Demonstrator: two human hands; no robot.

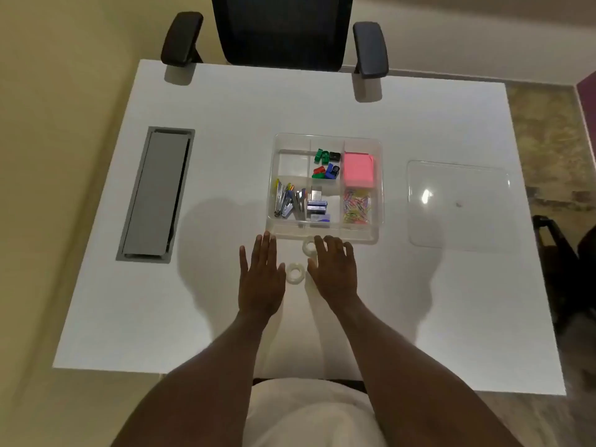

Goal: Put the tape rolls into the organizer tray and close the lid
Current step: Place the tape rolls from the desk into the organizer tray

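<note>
Hands are lying flat on the white table point(419, 301), palms down: my left hand point(261, 279) and right hand point(333, 272) are both spreading their fingers apart, gripping nothing. One tape roll point(295, 271) is sitting in the gap between them, close to both thumbs. A second roll point(310, 246) is peeking out by my right fingertips, just short of the tray's near edge. The tray point(325, 235) is standing open just ahead, its far-left compartment bare. The lid point(458, 204) is lying flat well to the right, with bare tabletop running out to the edges.
</note>
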